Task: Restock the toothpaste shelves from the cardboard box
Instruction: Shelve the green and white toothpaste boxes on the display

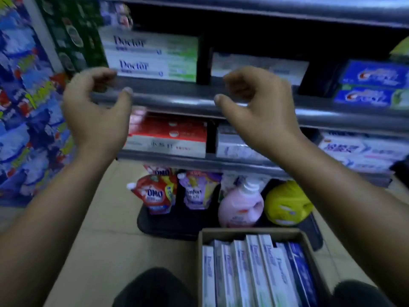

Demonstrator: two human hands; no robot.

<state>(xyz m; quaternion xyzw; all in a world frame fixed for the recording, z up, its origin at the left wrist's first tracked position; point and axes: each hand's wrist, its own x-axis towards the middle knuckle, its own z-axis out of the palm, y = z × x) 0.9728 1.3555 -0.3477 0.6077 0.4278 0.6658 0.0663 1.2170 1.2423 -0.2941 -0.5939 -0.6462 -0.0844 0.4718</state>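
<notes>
Nearest the camera, the cardboard box (223,234) is sitting on the floor tiles, packed with toothpaste cartons (254,273) standing on edge; roughly 6 white ones and 1 blue one (301,269) are showing, though blur is making the count uncertain. These cartons are probably light, stiff and slightly slick, so pinching one by its long narrow sides near the middle looks best, without crushing the thin card. Farther up, the left hand (93,109) and right hand (254,107) are hovering half open with fingers curled, both holding nothing, just in front of the shelf's front edge (177,103). Behind that edge, 2 Doctor cartons (152,56) are lying stacked at the shelf's left end, beside a dark gap.
</notes>
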